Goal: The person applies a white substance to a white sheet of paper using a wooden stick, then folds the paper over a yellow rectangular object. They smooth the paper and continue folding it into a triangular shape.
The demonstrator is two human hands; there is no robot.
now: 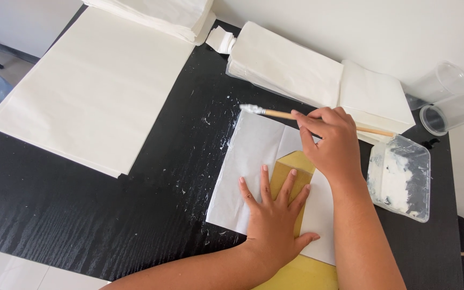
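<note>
The left hand (276,212) lies flat with fingers spread, pressing down on a white paper sheet (253,156) and the yellow-brown flap (287,167) folded over it, gripping nothing. The right hand (328,142) is closed around a thin wooden brush handle (275,113), whose bristle tip (251,109), coated in white paste, rests at the sheet's upper left corner. The sheet is creased, pale and roughly square, lying on the black table (81,204) directly in front of the person, with a yellow part reaching toward the lower edge of the view. Dried white flecks dot the table just left of it. To the right, near the right forearm, sits a clear rectangular plastic tub (401,177) smeared inside with white paste. Beyond it two clear plastic cups (447,102) lie on their sides. Behind the sheet is a stack of white paper bags (318,75); a large cream sheet (98,91) lies far left.
</note>
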